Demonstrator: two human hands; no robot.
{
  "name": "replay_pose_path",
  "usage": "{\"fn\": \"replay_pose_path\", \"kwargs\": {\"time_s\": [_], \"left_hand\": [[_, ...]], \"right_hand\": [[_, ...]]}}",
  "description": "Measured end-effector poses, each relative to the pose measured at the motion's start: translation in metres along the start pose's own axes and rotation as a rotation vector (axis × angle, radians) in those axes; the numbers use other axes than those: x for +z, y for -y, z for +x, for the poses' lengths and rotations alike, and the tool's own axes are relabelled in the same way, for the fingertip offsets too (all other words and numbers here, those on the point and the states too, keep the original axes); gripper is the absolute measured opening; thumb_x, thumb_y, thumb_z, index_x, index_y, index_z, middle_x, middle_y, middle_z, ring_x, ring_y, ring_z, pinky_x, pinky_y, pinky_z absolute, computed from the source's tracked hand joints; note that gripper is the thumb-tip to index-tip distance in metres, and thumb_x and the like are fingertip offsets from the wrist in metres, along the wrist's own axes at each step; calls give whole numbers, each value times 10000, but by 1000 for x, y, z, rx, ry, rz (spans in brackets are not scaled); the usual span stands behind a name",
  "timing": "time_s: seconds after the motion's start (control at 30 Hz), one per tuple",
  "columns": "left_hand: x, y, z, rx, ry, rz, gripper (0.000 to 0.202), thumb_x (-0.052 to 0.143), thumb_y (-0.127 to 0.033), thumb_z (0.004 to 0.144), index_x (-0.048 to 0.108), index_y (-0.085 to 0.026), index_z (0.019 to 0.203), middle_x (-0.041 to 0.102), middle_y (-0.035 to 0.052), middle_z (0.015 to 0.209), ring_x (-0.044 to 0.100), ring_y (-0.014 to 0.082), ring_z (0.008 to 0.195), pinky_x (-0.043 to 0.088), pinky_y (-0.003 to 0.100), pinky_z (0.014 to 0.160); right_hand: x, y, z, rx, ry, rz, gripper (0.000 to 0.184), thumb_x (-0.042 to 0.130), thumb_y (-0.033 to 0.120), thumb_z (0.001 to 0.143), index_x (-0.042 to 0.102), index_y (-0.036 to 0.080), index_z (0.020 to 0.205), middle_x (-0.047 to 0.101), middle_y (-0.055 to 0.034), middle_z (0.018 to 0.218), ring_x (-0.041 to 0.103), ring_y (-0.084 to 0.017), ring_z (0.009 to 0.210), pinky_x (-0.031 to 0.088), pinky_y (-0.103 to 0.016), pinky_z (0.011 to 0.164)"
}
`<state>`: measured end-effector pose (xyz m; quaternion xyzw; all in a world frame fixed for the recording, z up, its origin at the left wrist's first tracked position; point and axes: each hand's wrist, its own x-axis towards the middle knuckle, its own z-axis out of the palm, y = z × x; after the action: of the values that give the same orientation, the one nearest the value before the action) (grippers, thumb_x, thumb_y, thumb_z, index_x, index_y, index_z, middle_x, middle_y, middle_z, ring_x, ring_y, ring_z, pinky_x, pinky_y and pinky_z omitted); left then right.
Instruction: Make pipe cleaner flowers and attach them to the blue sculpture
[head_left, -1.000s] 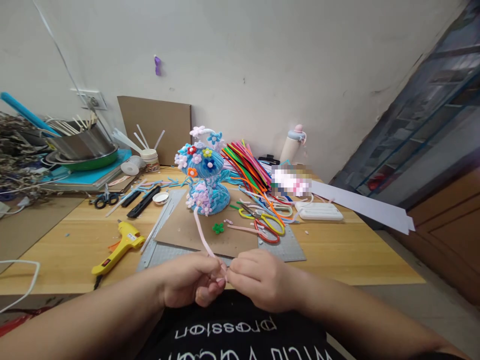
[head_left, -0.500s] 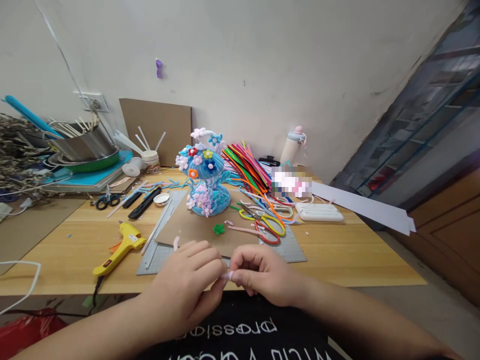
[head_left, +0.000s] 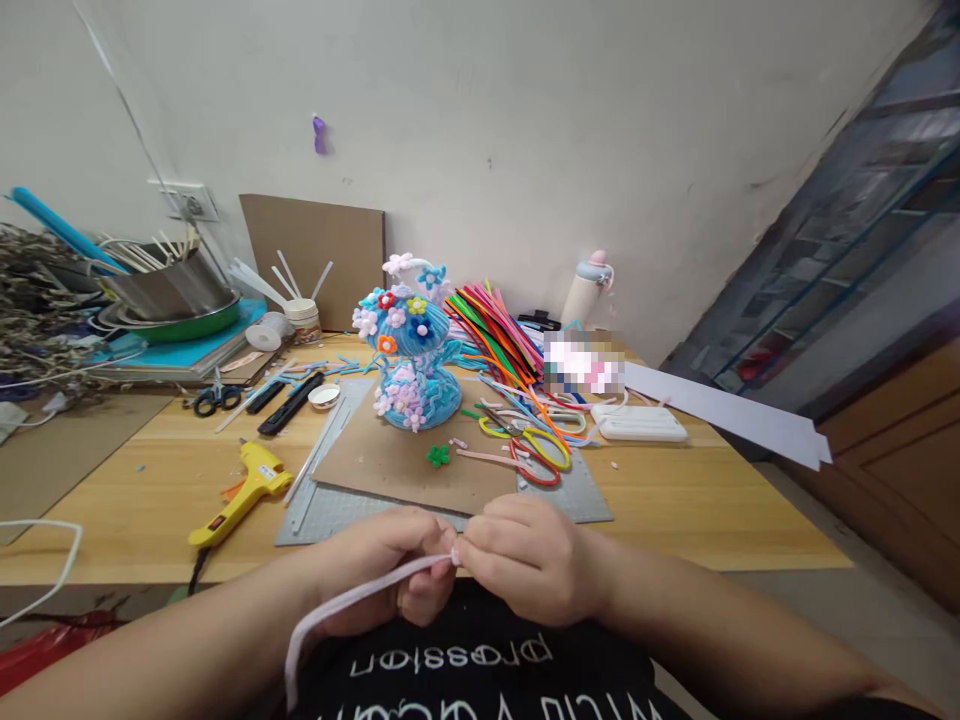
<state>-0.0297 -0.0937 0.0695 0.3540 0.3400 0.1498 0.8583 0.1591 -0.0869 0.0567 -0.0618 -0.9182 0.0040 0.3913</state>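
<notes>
Both hands meet at the table's front edge, above my black shirt. My left hand (head_left: 390, 570) is curled with its fingertips pinching a pale pink pipe cleaner (head_left: 337, 608). My right hand (head_left: 525, 558) pinches the same pipe cleaner's end just to the right. The long free part runs from the pinch down to the left, across my left forearm. Farther back on a brown cardboard sheet (head_left: 390, 465) stands a blue pipe-cleaner figure (head_left: 411, 355) covered with small flowers.
A yellow glue gun (head_left: 241, 490) lies left on the wooden table (head_left: 675, 510). Loose coloured pipe cleaners (head_left: 495, 330), scissors with yellow and red handles (head_left: 536, 455), a small green flower (head_left: 437, 456), black scissors (head_left: 214, 398), a metal pot (head_left: 169, 285) and a white case (head_left: 637, 422) lie around.
The pipe cleaner's free end pointed up toward the blue figure a second ago; it has swung round and now hangs down to the left. Both hands stayed together at the table edge.
</notes>
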Motion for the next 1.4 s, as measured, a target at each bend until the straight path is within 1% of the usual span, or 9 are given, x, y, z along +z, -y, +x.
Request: {"fn": "replay_pose_path", "kwargs": {"time_s": [0.1, 0.2, 0.3, 0.53, 0.73, 1.0, 1.17, 1.3, 1.4], "left_hand": [[-8, -1, 3, 157, 36, -58, 289, 466, -358, 760, 567, -126, 620, 459, -4, 478, 390, 87, 392, 246, 223, 415], [-13, 4, 14, 520, -185, -5, 126, 601, -258, 736, 614, -139, 775, 544, -3, 630, 443, 72, 479, 312, 200, 450], [-8, 12, 31, 745, -329, 63, 180, 704, -164, 670, 610, -164, 824, 575, -10, 694, 505, 85, 584, 392, 192, 523], [3, 18, 56, 832, -296, 114, 115, 648, -230, 754, 550, -170, 770, 549, -27, 634, 565, 117, 487, 474, 266, 507], [-10, 19, 67, 834, -433, 333, 118, 609, -270, 785, 567, -167, 749, 554, -1, 739, 593, 131, 527, 476, 280, 534], [-21, -2, 73, 514, -242, 198, 182, 664, -300, 744, 605, -128, 742, 546, -18, 595, 426, 47, 492, 321, 179, 505], [-20, -3, 81, 578, -217, 221, 175, 688, -282, 724, 614, -135, 786, 605, 18, 711, 517, 84, 603, 352, 191, 542], [-23, -2, 85, 678, -311, 246, 178, 705, -284, 702, 614, -134, 733, 569, -5, 676, 473, 68, 561, 365, 198, 538], [-28, -1, 84, 728, -413, 177, 178, 712, -288, 690, 605, -151, 728, 551, -26, 632, 456, 64, 532, 363, 191, 510]], "right_hand": [[7, -1, -2, 381, -266, 272, 100, 496, 100, 846, 579, 150, 874, 596, -43, 749, 549, -126, 682, 451, -251, 603], [21, -2, -7, 812, -491, 615, 47, 558, 194, 842, 566, 180, 798, 539, 18, 658, 497, -80, 532, 413, -204, 487], [39, -3, -12, 1026, -635, 952, 110, 607, 274, 815, 563, 183, 770, 500, 53, 554, 445, -64, 443, 366, -182, 419], [58, -6, -23, 1077, -764, 1254, 108, 646, 253, 790, 586, 165, 774, 561, 26, 629, 451, -52, 469, 354, -167, 420], [54, -13, -34, 1126, -731, 1256, 159, 630, 291, 799, 563, 185, 897, 548, 30, 632, 489, -82, 505, 389, -199, 450], [42, -31, -36, 1145, -724, 1362, 200, 719, 252, 711, 569, 169, 814, 516, 54, 549, 409, -43, 436, 265, -174, 428], [45, -34, -36, 1152, -767, 1348, 170, 690, 261, 744, 549, 179, 791, 497, 58, 539, 396, -43, 439, 261, -174, 434], [39, -38, -40, 1166, -586, 1129, 175, 641, 299, 770, 535, 204, 872, 528, 45, 614, 450, -74, 483, 333, -196, 455], [25, -53, -54, 1193, -320, 518, 243, 587, 243, 781, 561, 229, 1022, 607, -25, 912, 570, -150, 779, 455, -292, 693]]}}
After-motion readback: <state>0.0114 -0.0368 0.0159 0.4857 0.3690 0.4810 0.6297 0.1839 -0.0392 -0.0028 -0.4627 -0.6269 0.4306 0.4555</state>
